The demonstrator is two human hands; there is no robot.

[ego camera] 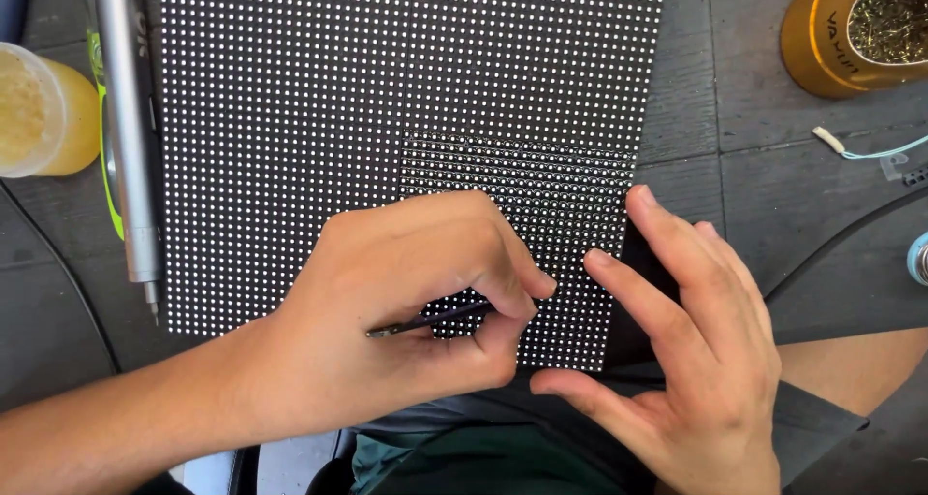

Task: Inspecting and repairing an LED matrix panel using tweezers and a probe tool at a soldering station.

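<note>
- Dark grey wooden planks form the work table (735, 89), seen from straight above.
- Centre of view: a flat black rectangular panel covered in a grid of small white dots (290, 147); a smaller black dotted module (541, 190) lies on its lower right part, its dots set closer.
- Left hand (406, 311), at 6 o'clock from the large panel, is curled, thumb and forefinger pinching a thin dark metal tool (425, 319) whose tip meets the small module.
- Right hand (696, 360), at 3 o'clock from the left hand, is spread, fingertips (599, 261) resting on the module's right edge.
- At 9 o'clock of the panel lies a long silver pen-shaped tool with a green stripe (130, 137), beside a clear plastic cup of yellow liquid (39, 108).
- At 1 o'clock stands a round gold tin of brass wool (855, 31); below it lies a thin pale blue wire (870, 152).
</note>
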